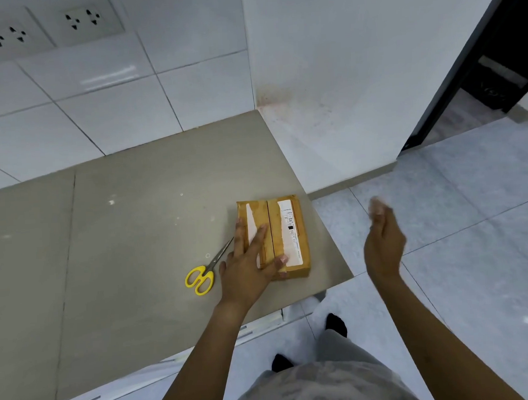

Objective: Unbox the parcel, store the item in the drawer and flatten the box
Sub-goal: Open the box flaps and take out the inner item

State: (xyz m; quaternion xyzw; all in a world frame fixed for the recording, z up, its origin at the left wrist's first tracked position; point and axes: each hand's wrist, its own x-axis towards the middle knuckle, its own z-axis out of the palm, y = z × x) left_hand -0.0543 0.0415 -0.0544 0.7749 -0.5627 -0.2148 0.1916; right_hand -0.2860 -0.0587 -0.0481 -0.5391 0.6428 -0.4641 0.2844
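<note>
Left hand (245, 268) presses flat on rectangular cardboard parcel (284, 229); steel scissors (207, 271) beside.

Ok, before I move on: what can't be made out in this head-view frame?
- Box contents: flaps closed, nothing inside shows.
- Label print: too small to read.
- Right hand fingertips: motion-blurred, so any scrap held is unclear.
- Scissors blade tips: hidden under the left hand.
- Drawer: fronts below the counter edge barely show.

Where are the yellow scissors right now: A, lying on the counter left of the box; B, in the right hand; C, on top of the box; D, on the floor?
A: the scissors lie flat on the counter, just left of the box.
</note>
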